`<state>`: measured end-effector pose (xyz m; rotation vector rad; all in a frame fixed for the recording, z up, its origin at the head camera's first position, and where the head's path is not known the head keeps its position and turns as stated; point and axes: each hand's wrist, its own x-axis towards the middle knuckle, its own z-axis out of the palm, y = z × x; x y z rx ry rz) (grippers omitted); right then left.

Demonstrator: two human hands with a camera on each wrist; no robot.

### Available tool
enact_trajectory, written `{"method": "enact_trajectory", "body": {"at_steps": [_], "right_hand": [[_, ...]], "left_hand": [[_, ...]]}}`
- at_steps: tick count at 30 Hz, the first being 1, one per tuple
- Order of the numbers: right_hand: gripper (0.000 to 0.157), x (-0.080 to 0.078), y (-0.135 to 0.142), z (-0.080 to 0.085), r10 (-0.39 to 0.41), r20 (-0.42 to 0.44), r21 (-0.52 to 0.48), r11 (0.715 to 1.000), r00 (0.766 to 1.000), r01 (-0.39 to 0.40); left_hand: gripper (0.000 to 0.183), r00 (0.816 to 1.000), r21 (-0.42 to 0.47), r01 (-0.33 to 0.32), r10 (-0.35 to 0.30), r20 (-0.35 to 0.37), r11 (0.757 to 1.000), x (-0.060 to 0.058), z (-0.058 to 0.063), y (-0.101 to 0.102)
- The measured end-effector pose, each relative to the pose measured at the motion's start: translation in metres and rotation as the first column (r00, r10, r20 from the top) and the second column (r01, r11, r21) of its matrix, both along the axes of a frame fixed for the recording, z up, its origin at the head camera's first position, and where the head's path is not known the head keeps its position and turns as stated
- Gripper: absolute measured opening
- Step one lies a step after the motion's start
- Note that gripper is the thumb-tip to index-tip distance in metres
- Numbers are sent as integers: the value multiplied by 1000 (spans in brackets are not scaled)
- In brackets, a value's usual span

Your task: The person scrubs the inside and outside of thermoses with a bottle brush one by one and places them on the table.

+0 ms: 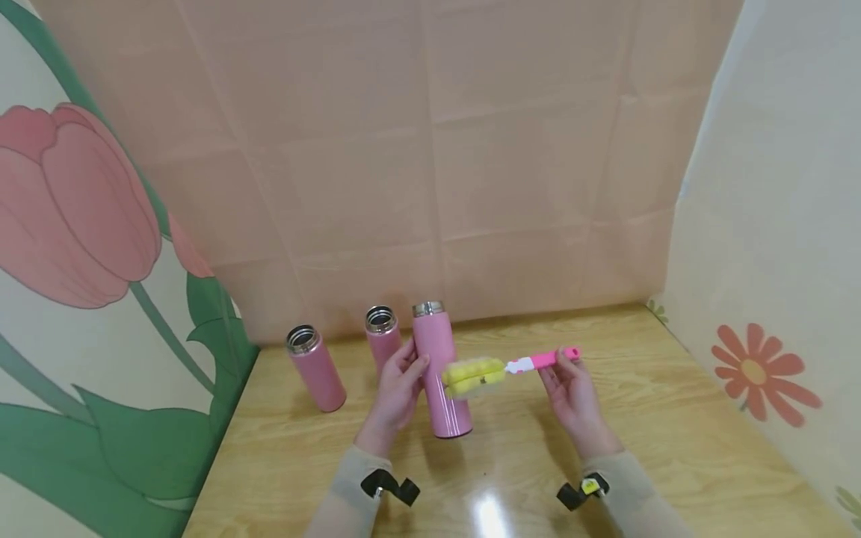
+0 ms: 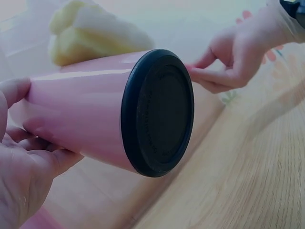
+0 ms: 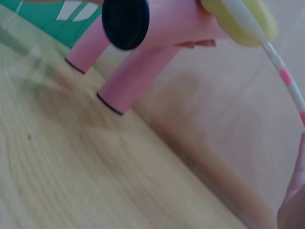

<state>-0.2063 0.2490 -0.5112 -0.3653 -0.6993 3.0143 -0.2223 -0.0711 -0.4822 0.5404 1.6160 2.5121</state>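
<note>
My left hand (image 1: 398,388) grips a pink thermos bottle (image 1: 436,344) around its side and holds it up off the table. Its steel rim points away, and its black base (image 2: 162,114) faces the left wrist camera. In my right hand (image 1: 570,392) is a bottle brush (image 1: 548,360), pinched by its pink handle. The brush's yellow sponge head (image 1: 474,376) overlaps the bottle's side in the head view. In the right wrist view, the white stem (image 3: 281,64) with pink bands runs up to the sponge.
Two more pink bottles, one at the left (image 1: 318,373) and one behind my left hand (image 1: 383,336), stand uncapped on the wooden table (image 1: 269,478). A pinkish sheet (image 1: 430,149) hangs along the table's back edge. Flower-patterned walls flank both sides.
</note>
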Motion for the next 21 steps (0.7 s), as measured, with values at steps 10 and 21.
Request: {"method": "enact_trajectory", "body": {"at_steps": [10,21], "right_hand": [[22,4,9,-11,89,28,115,989,996,-91],[7,12,19,-27,85,-2,152,985,996,-84]], "left_hand": [[65,999,10,-48,47,18,999,-5,2,0],[67,991,32,-129,128,41,991,-13,11,3]]}}
